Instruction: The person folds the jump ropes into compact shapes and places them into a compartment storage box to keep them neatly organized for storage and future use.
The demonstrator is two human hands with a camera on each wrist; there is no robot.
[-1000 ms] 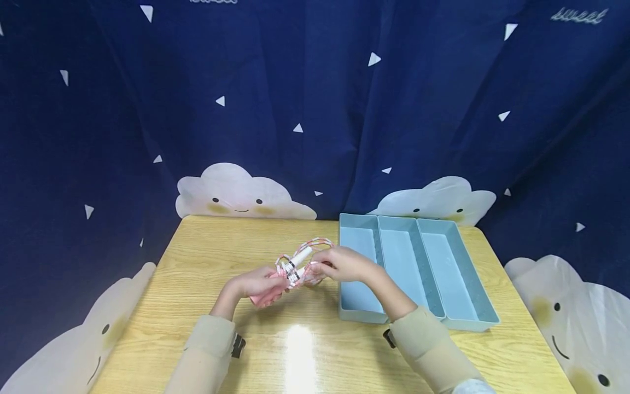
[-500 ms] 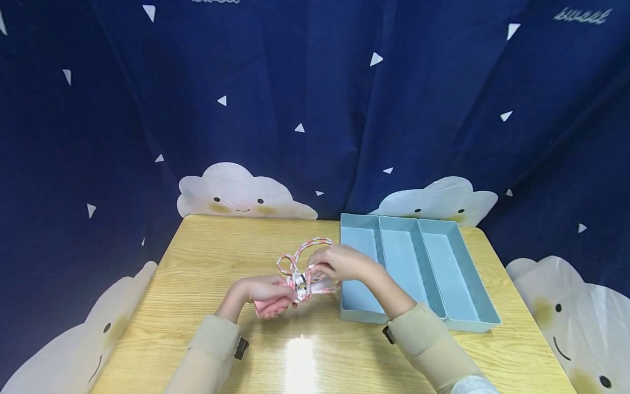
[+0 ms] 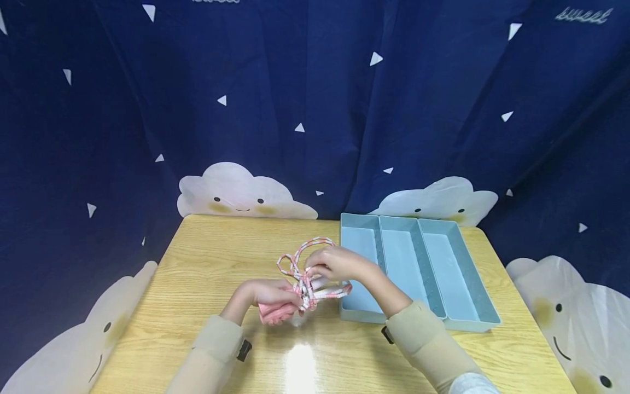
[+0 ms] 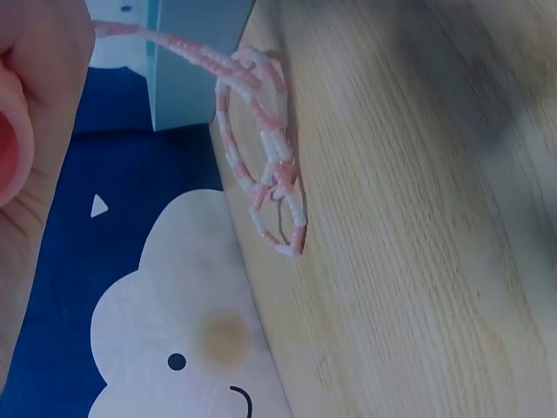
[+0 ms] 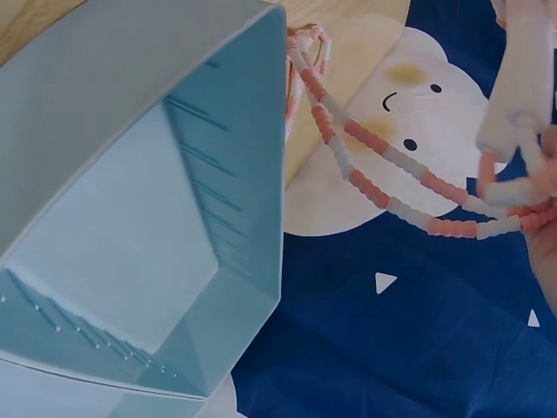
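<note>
A jump rope with pink and white beads [image 4: 274,144] is held between the two hands. My left hand [image 3: 272,294] grips its handles, whose pink ends [image 3: 272,312] stick out below the fingers. In the right wrist view the white part of a handle [image 5: 522,74] shows beside the rope. With the fingertips, my right hand [image 3: 339,262] pinches beaded cord close to the white ends. Cord crosses over the handles there, though the exact wrapping is hard to make out. A loose loop lies on the table beyond the hands.
A light blue tray [image 3: 417,323] with three long compartments stands to the right, partly under the right forearm. The wooden table [image 3: 231,246] ends at a dark blue curtain [image 3: 295,82] printed with clouds.
The left hand has shifted slightly right with the handles, whose white ends have turned toward the right. A bend of cord now sticks out past them, below the right hand. The tray is unmoved.
</note>
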